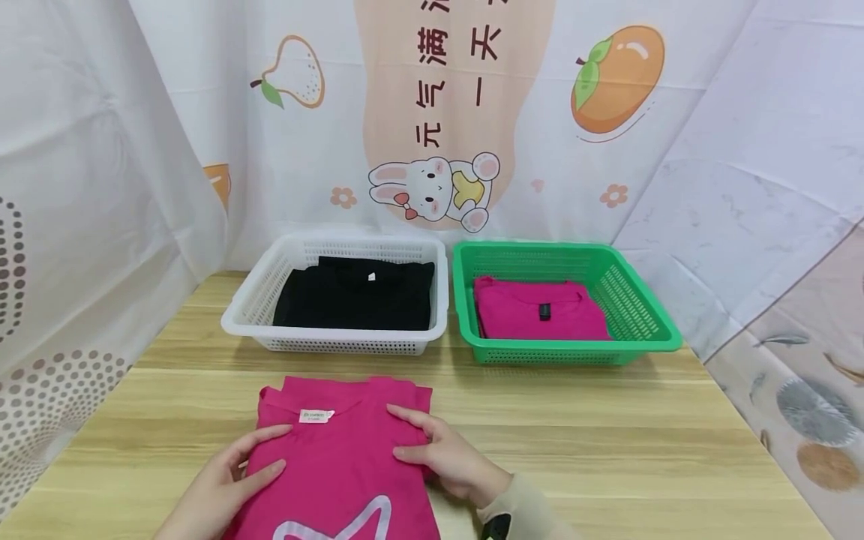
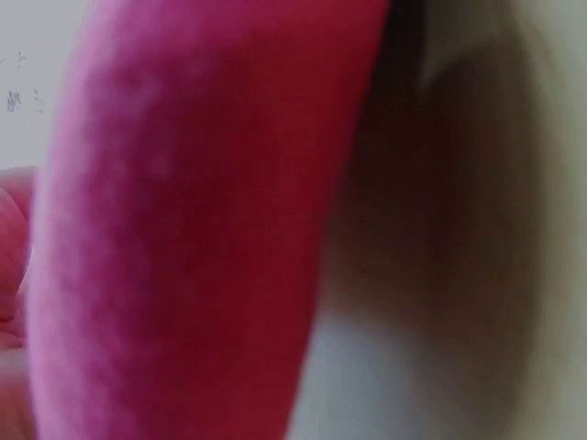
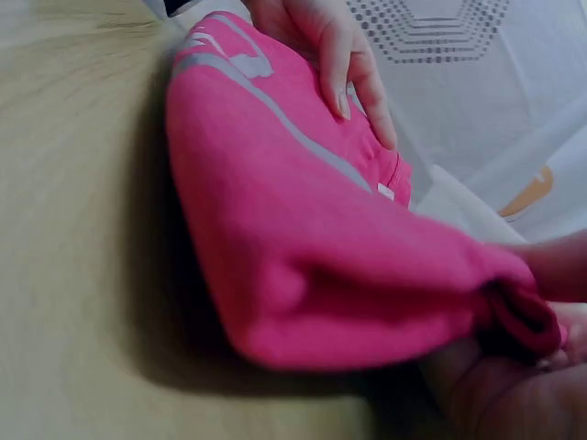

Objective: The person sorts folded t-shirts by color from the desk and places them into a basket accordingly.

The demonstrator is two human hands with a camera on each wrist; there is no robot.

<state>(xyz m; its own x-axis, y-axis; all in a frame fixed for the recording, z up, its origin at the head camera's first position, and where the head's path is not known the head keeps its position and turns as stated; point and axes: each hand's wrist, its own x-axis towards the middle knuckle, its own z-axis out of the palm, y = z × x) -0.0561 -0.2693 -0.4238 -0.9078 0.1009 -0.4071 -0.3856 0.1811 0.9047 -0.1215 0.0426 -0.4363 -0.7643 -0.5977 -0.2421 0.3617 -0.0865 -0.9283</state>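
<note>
A folded pink T-shirt (image 1: 324, 465) with a white neck label and a pale star outline lies on the near part of the table. At its left edge, my left hand (image 1: 226, 476) grips the cloth, thumb and forefinger on top and other fingers tucked at the side. My right hand (image 1: 448, 457) holds the opposite edge near the sleeve. In the right wrist view, the T-shirt's folded side (image 3: 266, 247) bulges between that hand's thumb and fingers, a little raised off the table. A blurred pink fold (image 2: 202, 220) fills much of the left wrist view.
A white basket (image 1: 337, 341) at the back holds folded black clothing (image 1: 358, 296). Beside it, a green basket (image 1: 574, 349) contains another folded pink garment (image 1: 540, 319) with a dark label. A printed curtain (image 1: 304, 150) hangs behind the wooden table (image 1: 607, 442).
</note>
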